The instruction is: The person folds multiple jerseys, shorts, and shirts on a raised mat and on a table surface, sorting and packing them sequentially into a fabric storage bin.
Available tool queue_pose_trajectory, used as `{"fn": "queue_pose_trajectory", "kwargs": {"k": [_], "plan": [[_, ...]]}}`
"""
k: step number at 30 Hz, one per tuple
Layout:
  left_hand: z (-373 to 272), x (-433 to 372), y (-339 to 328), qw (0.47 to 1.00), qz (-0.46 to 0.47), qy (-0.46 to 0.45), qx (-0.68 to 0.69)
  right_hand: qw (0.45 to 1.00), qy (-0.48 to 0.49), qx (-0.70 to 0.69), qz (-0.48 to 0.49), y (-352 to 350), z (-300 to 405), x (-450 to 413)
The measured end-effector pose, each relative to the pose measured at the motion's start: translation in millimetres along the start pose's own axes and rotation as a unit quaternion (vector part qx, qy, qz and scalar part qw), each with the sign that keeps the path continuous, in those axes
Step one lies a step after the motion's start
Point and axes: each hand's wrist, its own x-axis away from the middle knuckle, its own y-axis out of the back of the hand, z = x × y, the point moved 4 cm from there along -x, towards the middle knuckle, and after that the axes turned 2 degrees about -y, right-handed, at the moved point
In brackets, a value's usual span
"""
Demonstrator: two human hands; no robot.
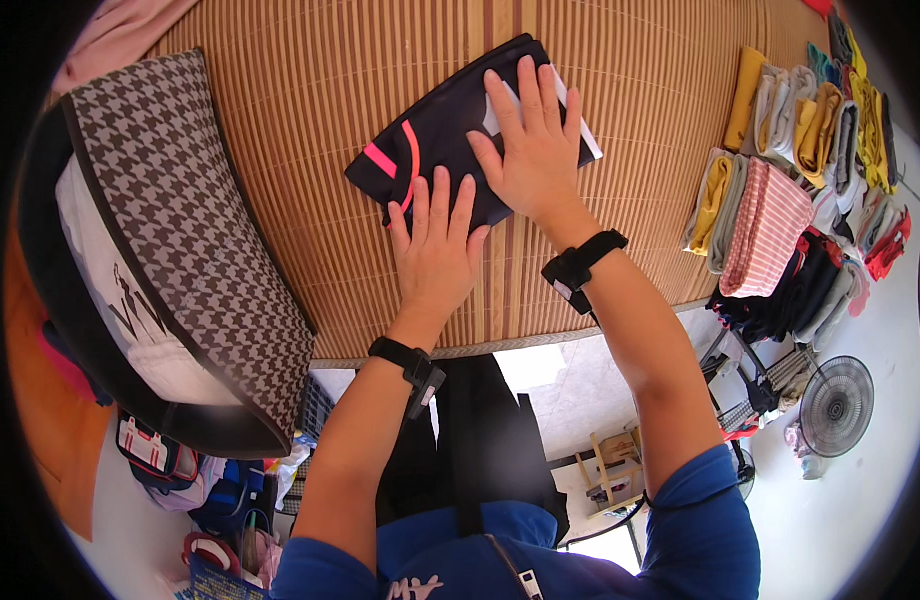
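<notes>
A folded dark garment [448, 112] with pink, orange and white stripes lies on a bamboo slat mat [340, 285]. Flat on its right part rests my right hand [531, 146], fingers spread, partly covering a white patch. My left hand [436, 247] touches the garment's near left edge with its fingers, beside the orange stripe. Neither hand grips anything. The garment's underside is hidden.
On the left stands a houndstooth fabric storage box [182, 217] with white cloth [137, 300] inside. Several folded clothes, including a pink striped one [764, 229], are stacked at right. A fan [836, 406] and a wooden stool [613, 472] are beyond the mat's edge.
</notes>
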Motion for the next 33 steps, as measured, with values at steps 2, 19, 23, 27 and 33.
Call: {"fn": "queue_pose_trajectory", "kwargs": {"k": [2, 19, 23, 27, 33], "plan": [[-0.5, 0.4, -0.5, 1.0, 0.01, 0.005, -0.012, 1.0, -0.002, -0.001, -0.003, -1.9, 1.5, -0.3], [15.1, -65.1, 13.1, 0.995, -0.059, 0.034, -0.079, 0.998, -0.033, -0.044, 0.008, 6.7, 1.1, -5.6], [12.2, -68.1, 11.7, 0.993, -0.057, 0.04, -0.092, 0.998, 0.015, -0.017, 0.052, 9.6, -15.9, -21.5], [11.4, -70.0, 10.4, 0.992, -0.047, 0.048, -0.106, 0.998, 0.027, 0.003, 0.06, 3.6, -22.8, -26.2], [15.8, -68.9, 5.6, 0.991, -0.04, 0.052, -0.117, 0.998, 0.002, -0.011, 0.054, -1.1, -21.9, -27.4]]}}
